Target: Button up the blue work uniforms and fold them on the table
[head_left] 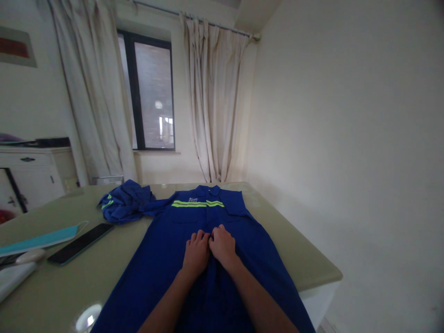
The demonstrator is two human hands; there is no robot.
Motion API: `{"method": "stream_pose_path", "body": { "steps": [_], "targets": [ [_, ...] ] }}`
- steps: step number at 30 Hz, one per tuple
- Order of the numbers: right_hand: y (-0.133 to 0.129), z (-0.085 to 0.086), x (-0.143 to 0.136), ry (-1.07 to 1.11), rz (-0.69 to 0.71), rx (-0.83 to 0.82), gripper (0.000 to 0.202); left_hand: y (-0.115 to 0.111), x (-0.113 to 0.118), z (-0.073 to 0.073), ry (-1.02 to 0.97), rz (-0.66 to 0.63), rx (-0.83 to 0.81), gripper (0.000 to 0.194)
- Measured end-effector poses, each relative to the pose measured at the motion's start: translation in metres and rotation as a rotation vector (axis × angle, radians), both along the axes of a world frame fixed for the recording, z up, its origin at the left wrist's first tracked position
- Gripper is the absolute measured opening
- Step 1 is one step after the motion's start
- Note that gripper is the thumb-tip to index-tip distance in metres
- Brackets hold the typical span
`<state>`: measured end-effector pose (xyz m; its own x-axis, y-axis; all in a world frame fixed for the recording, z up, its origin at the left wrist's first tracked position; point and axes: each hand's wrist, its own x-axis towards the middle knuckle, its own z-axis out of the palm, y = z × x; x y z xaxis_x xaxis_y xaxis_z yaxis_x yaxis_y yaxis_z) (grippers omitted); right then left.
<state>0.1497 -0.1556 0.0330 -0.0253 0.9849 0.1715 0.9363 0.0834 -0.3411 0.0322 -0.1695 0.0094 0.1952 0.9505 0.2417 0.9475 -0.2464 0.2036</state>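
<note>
A blue work jacket [166, 249] with yellow-green stripes lies spread on the table, its collar at the far end and its lower part toward me. My left hand [197, 249] and my right hand [222, 243] meet at its front opening, below the chest stripes. The fingers of both are curled and closed on the jacket's front edges, close together. Whatever fastener may sit between the fingertips is hidden. One sleeve stretches left toward a crumpled blue garment [126, 203] with similar stripes.
The pale green table [294, 249] ends at a rounded corner beside the right wall. On the left lie a black phone [81, 243], a light blue face mask [41, 240] and a white object [15, 277] cut off by the frame. Behind stand a white cabinet [38, 173] and curtains [215, 101].
</note>
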Motion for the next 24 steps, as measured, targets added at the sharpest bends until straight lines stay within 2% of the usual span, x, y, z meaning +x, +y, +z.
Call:
{"method": "stream_pose_path", "body": {
  "steps": [7,11,15,24],
  "targets": [
    [0.001,-0.022,0.006,0.229,-0.061,0.039,0.012,0.004,0.006,0.01,-0.025,0.041,-0.017,0.023],
    [0.002,-0.029,0.01,0.299,-0.083,0.099,0.008,0.011,0.001,0.001,-0.103,0.028,0.005,0.02],
    [0.0,-0.03,0.011,0.352,-0.042,0.132,0.01,0.013,-0.006,-0.009,-0.197,-0.031,0.015,0.016],
    [0.002,-0.032,0.015,0.484,-0.003,0.178,0.006,0.017,-0.007,-0.011,-0.402,-0.1,0.065,0.019]
  ]
}}
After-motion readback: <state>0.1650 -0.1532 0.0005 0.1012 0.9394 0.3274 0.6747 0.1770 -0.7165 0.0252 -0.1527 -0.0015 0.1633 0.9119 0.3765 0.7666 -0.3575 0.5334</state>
